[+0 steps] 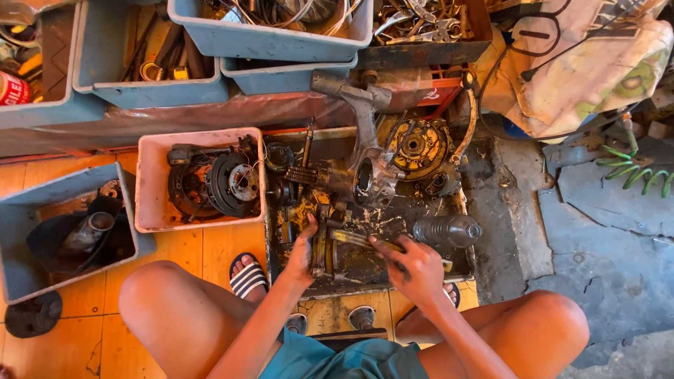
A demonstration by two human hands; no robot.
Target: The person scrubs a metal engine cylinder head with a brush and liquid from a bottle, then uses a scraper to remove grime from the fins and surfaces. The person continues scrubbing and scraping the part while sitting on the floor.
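A greasy metal tray [460,210] is lying on the floor between the squatting person's knees, carrying an engine crankcase [368,172], a round geared clutch assembly [418,146] and a grey plastic bottle [447,230] lying on its side. Left of it, a pink bin [151,210] is holding dark round parts. At the tray's near edge, the left hand [303,254] is gripping a small oily metal part [330,249], fingers curled around it. The right hand [414,267] is closing on a yellow-handled brush [361,240] laid across that part.
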